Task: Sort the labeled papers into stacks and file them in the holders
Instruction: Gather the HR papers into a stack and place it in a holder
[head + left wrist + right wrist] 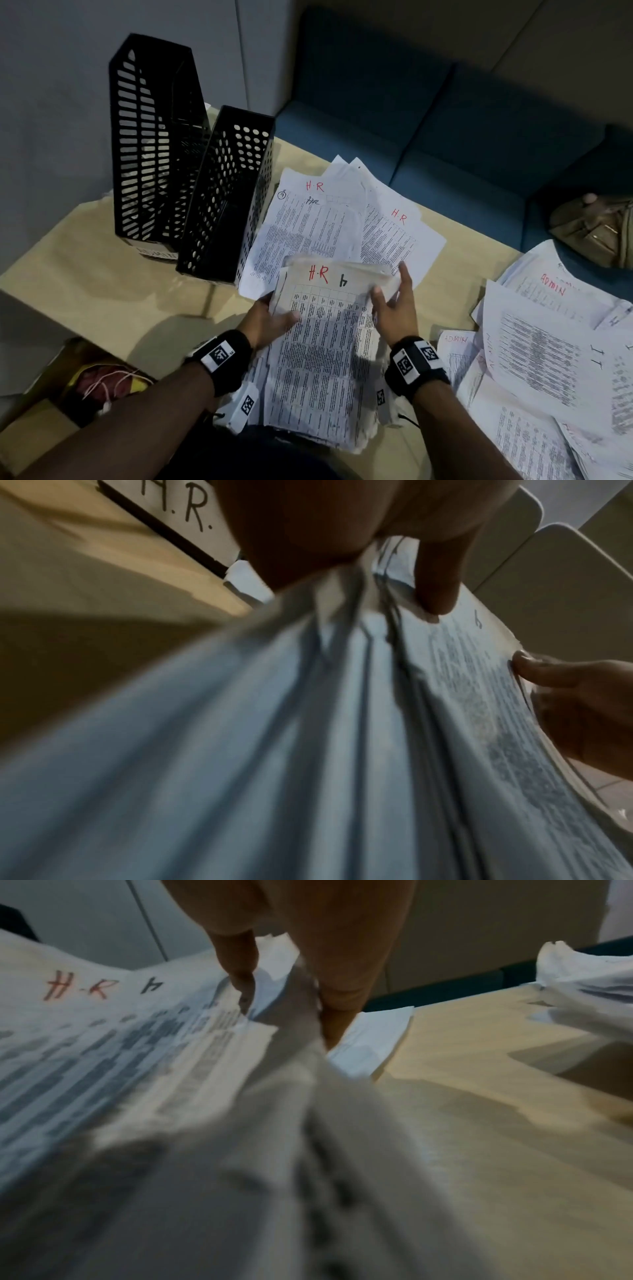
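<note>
A thick stack of printed papers (325, 342) marked "H.R" in red is held above the table's near edge. My left hand (270, 322) grips its left side, thumb on top (435, 588). My right hand (394, 305) holds the right edge, thumb on the top sheet and fingers straight along the side (339, 1001). More H.R sheets (318, 219) lie fanned on the table behind the stack. Two black perforated file holders (191, 178) stand at the back left. ADMIN and IT papers (548, 342) are spread at the right.
The beige table (102, 267) has bare surface left of the stack. A blue sofa (445, 137) runs behind it, with a tan bag (596, 229) on it. An open cardboard box (85, 380) with red and yellow contents sits at lower left.
</note>
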